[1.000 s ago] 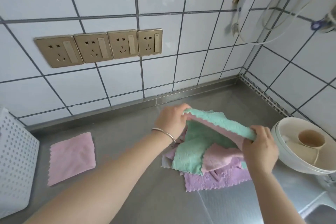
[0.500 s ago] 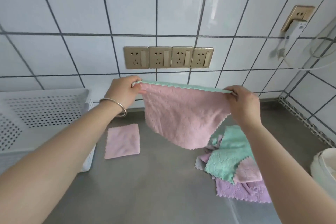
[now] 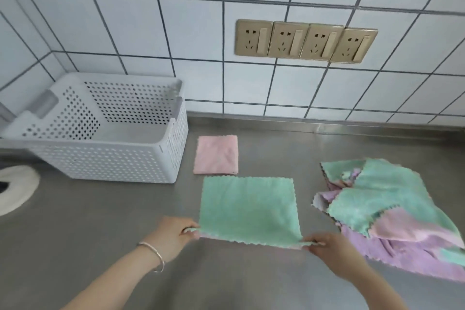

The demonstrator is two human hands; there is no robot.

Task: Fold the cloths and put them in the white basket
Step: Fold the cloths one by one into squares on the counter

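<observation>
A square green cloth of nubby microfibre with pinked zigzag edges is spread flat on the brushed stainless-steel counter, just in front of and to the right of the white basket. Its near-left corner is pinched by the left hand and its near-right corner by the right hand, fingers closed on the fabric; a pink underside shows along the near edge. A folded pink cloth lies flat just right of the basket. A loose pile of cloths, green, pink and lilac, is heaped well to the right of the basket. The basket is rectangular perforated plastic. Behind it, a white tiled wall with dark grout carries four gold sockets.
</observation>
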